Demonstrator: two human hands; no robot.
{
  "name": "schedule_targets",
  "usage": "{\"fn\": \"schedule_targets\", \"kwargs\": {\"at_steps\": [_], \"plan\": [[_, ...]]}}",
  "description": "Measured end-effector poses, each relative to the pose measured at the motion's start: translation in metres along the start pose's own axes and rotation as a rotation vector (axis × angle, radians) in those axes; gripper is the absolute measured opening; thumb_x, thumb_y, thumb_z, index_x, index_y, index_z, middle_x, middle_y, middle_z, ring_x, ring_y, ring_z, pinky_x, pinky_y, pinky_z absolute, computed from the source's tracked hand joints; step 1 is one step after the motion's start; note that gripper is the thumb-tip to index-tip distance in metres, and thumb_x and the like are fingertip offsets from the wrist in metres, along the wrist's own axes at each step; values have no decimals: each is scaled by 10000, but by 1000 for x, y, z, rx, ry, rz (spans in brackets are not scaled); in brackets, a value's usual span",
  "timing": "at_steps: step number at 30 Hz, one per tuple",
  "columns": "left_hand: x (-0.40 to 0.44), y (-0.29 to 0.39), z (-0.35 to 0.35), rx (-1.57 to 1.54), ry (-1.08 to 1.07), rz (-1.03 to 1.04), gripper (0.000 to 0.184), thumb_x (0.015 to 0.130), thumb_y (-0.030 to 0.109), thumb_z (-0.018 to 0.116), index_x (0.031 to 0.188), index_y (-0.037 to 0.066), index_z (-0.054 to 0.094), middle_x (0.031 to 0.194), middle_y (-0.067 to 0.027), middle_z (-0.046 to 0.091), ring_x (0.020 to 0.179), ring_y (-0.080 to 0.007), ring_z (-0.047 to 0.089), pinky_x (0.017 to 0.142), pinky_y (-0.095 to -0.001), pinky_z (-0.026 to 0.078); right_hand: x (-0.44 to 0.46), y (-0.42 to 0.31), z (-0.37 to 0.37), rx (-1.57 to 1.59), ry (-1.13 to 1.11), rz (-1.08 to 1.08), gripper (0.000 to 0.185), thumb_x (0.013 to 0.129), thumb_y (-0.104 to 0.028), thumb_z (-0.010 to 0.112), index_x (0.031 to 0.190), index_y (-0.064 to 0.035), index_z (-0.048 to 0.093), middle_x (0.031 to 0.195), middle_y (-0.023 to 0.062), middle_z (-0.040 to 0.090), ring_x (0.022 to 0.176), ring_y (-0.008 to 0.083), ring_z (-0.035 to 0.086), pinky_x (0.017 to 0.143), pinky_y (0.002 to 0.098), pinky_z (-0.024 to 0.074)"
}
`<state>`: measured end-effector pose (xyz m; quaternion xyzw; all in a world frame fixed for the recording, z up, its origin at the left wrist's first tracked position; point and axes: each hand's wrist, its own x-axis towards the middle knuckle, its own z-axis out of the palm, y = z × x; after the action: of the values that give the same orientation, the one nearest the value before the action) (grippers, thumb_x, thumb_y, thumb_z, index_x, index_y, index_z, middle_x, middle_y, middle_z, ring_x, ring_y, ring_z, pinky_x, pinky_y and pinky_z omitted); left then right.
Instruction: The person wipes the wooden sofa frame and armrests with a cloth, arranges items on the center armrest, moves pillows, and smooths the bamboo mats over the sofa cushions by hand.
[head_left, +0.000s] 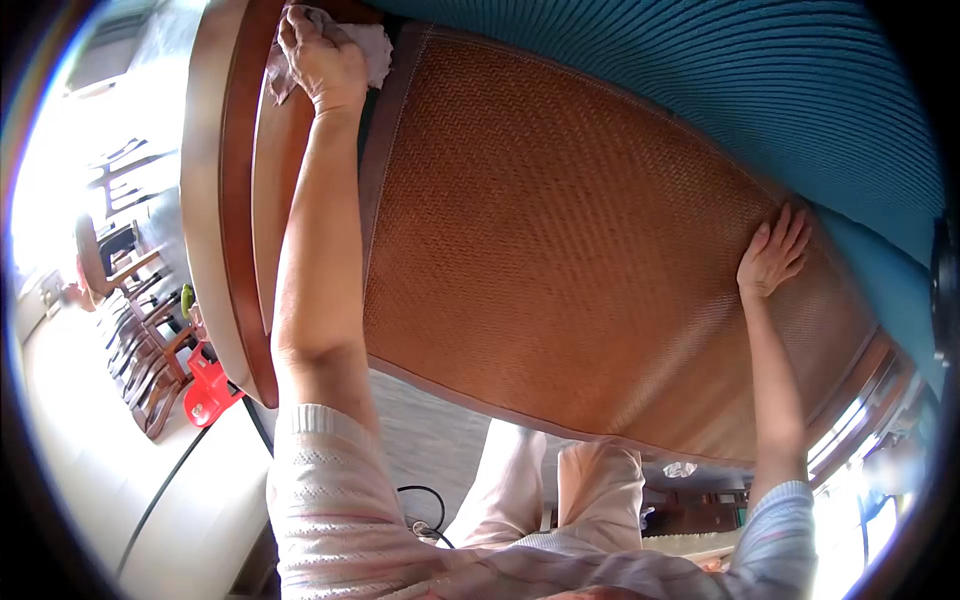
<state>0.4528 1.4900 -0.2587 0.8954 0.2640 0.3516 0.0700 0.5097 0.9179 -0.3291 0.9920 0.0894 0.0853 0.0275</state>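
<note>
At the upper left, my left hand [328,68] is closed over a pale, crumpled cloth [373,52]. It presses the cloth against the wooden armrest [283,165], close to the corner of a brown woven seat mat [560,220]. Toward the right end of that mat my right hand [776,256] lies flat, fingers spread, holding nothing. Both my arms reach across the seat, well apart from each other.
A blue ribbed backrest [730,70] rises behind the mat. On the left floor stand a red plastic stool [208,388] and stacked wooden chairs [150,345]. A black cable [425,492] lies near my legs [505,475] on the grey floor.
</note>
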Motion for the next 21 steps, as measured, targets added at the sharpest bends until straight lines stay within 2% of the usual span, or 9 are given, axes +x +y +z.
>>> {"fn": "schedule_targets", "kwargs": {"at_steps": [4,6,8,10,12,13,16,17,21], "plan": [[16,-41,21,256,-25,-64,446,757,118,513,1166,-58,479,1176,-245,485,1069,-360,485,928,-419,379,1,2,3,-12,2,-10,604,909,-531,80,1393,-213,254,1470,68,153,1347,327,98,998,603,129],[42,-74,27,225,-362,-244,419,724,106,508,1112,-53,526,971,-214,597,924,-334,573,852,-434,433,1,2,4,-10,-1,-9,599,911,-528,87,1394,-215,251,1470,68,152,1347,326,98,998,603,130],[47,-122,42,482,-541,-75,403,715,104,498,1081,-56,544,863,-196,628,843,-334,601,809,-435,455,0,-1,2,-4,-1,5,592,912,-523,95,1395,-216,245,1470,67,152,1347,325,98,998,603,129],[53,-68,-18,-827,-602,-438,494,711,137,511,1152,-83,468,1140,-256,497,1071,-359,480,921,-441,362,1,0,2,-17,-4,9,589,913,-522,104,1396,-215,243,1469,64,156,1347,326,97,999,606,124],[12,41,6,-263,16,-393,587,712,163,515,1228,-89,398,1294,-279,370,1189,-373,375,990,-447,288,0,2,2,-17,-6,1,587,913,-522,110,1397,-216,239,1468,61,157,1348,326,96,1001,608,120],[11,44,3,-181,-37,-334,691,721,211,524,1288,-105,286,1392,-270,197,1273,-387,226,1051,-457,172,0,1,2,-12,-2,-1,587,913,-522,110,1398,-217,237,1469,59,156,1348,325,95,1003,608,118],[0,27,12,-86,10,-193,685,740,243,516,1272,-117,278,1363,-274,250,1261,-398,247,1063,-440,167,0,2,3,8,8,-4,589,912,-524,105,1399,-219,232,1470,56,151,1350,321,93,1007,609,111],[-1,12,21,-74,35,-121,706,749,263,514,1281,-122,254,1356,-268,263,1260,-398,260,1052,-439,211,0,2,3,15,12,-9,590,911,-525,102,1400,-220,230,1470,56,149,1350,320,93,1008,609,109],[19,12,3,32,-258,-303,802,754,356,519,1330,-98,196,1375,-261,242,1246,-391,302,1020,-430,283,0,0,1,3,2,-6,588,912,-522,94,1401,-223,226,1472,55,143,1351,317,92,1012,604,107]]}}
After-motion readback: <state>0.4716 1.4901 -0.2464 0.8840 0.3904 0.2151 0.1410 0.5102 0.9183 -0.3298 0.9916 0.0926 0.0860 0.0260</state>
